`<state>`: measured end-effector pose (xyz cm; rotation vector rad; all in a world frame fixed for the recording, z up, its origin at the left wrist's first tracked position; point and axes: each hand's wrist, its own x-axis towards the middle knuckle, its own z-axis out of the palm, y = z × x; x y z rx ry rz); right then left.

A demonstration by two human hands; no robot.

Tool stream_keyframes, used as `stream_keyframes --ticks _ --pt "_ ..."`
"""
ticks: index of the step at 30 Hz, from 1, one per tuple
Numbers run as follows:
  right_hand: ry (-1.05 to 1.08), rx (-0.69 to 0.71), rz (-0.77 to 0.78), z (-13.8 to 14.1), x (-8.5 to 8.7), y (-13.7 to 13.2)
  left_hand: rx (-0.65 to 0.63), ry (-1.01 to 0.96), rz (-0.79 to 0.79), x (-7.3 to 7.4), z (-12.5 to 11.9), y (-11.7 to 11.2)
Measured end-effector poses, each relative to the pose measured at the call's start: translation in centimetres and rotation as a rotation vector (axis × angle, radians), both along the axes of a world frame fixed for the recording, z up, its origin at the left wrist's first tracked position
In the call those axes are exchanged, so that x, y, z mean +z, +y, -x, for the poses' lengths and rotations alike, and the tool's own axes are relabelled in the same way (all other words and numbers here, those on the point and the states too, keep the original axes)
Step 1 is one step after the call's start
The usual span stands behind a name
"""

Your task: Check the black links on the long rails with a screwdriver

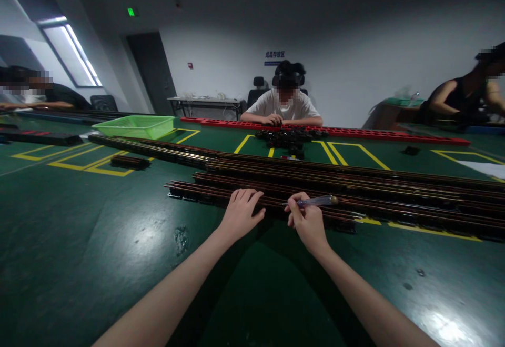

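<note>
Several long dark rails (355,189) with copper-coloured strips lie side by side across the green table. My left hand (241,212) rests on the nearest rail with its fingers curled over it. My right hand (306,219) is closed around a small screwdriver (317,201) with a clear bluish handle, its handle pointing right, held just over the same rail.
A green plastic basket (136,126) stands at the back left. A long red rail (335,131) and a pile of small black parts (290,139) lie in front of a seated person opposite. Other people sit at far left and far right. Yellow tape lines (365,155) mark the table.
</note>
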<state>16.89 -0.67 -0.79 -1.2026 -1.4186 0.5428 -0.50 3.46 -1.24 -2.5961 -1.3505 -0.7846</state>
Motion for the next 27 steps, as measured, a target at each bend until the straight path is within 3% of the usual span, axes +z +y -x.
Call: stream_keyframes --ticks 27 --pt "-0.028 0.001 0.002 -0.11 0.12 0.01 -0.008 -0.003 -0.007 0.03 0.03 -0.03"
